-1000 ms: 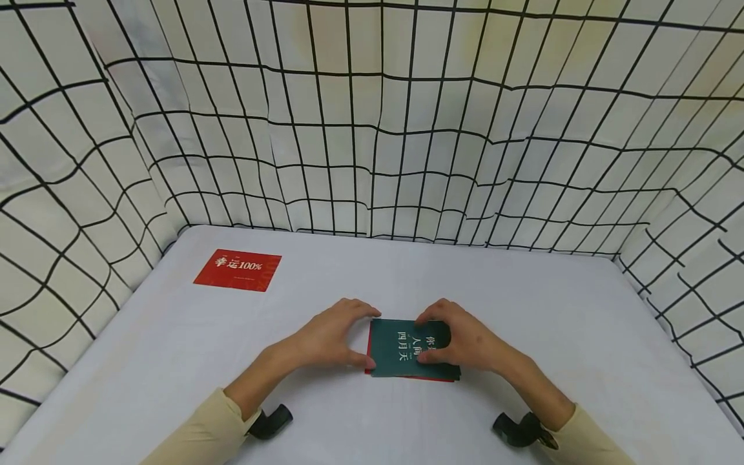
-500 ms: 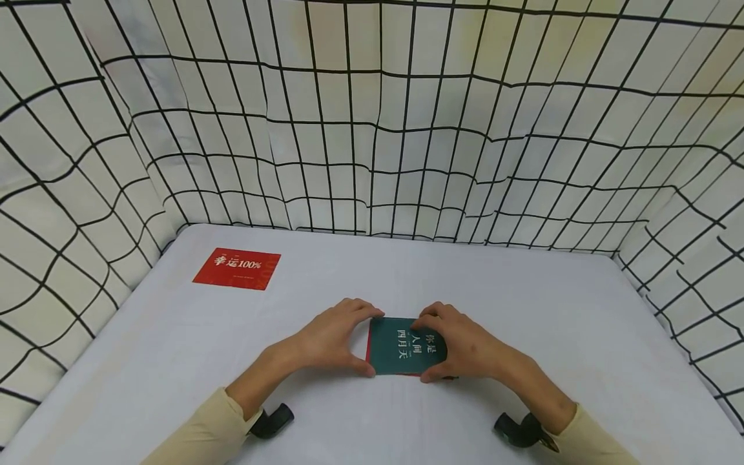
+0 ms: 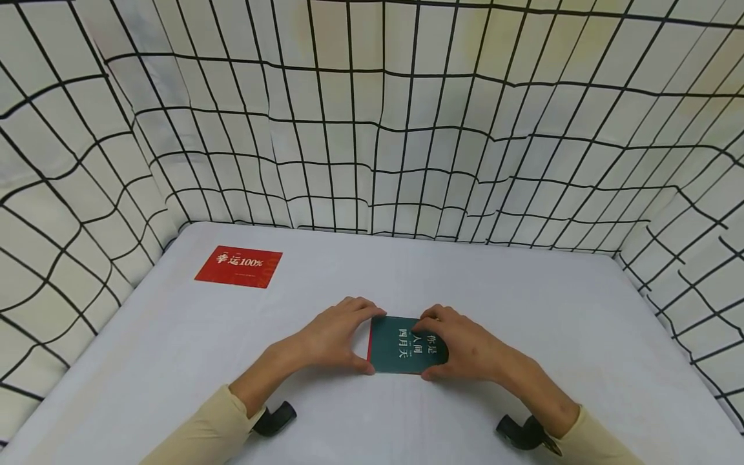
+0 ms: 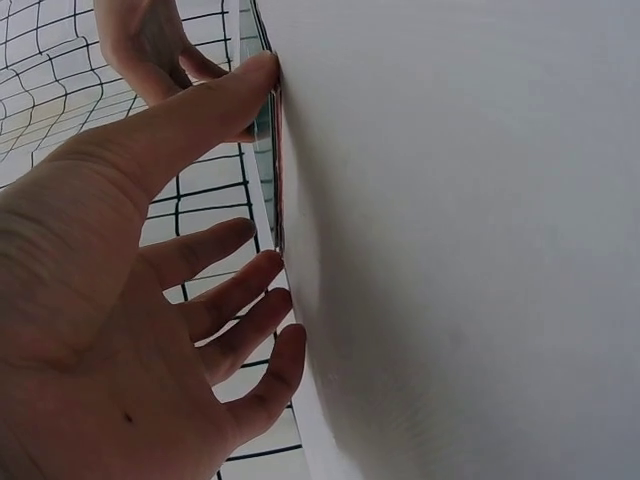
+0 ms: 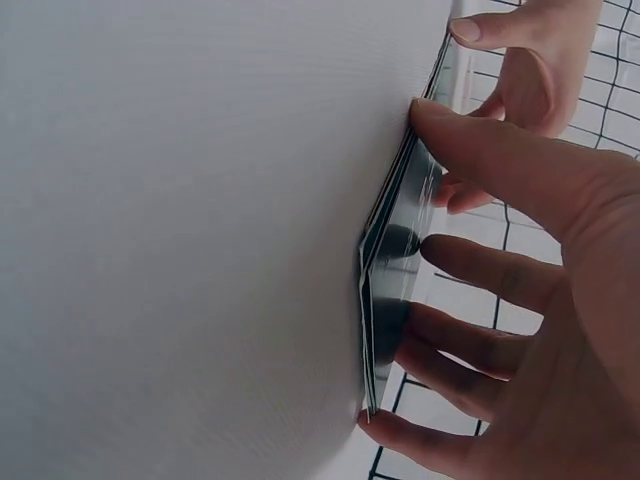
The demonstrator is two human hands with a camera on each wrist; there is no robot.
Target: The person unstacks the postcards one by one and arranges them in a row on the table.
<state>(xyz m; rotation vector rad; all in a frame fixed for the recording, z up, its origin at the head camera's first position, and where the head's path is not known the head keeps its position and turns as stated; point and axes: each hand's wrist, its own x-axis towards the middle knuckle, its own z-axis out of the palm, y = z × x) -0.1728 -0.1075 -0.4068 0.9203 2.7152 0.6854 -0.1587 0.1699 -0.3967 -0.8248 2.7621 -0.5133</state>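
A small stack of cards (image 3: 386, 349) lies on the white table in the head view, a dark green card with white characters on top and a thin red edge showing at its left. My left hand (image 3: 331, 336) grips the stack's left end, thumb on the near edge and fingers at the far edge. Across from it, my right hand (image 3: 471, 349) grips the right end the same way, with one finger bent over the green face. From the right wrist view, the layered cards (image 5: 385, 270) look slightly fanned apart at their edge.
A red card (image 3: 238, 267) with white lettering lies flat at the table's back left. Black netting (image 3: 372, 123) over pale cloth rises behind and at both sides of the white tabletop (image 3: 494, 284). Black devices (image 3: 274, 420) are worn at both wrists.
My right thumb has moved off the green face to the near edge. The red layer that stuck out along the near side is now almost hidden, so the stack looks more even.
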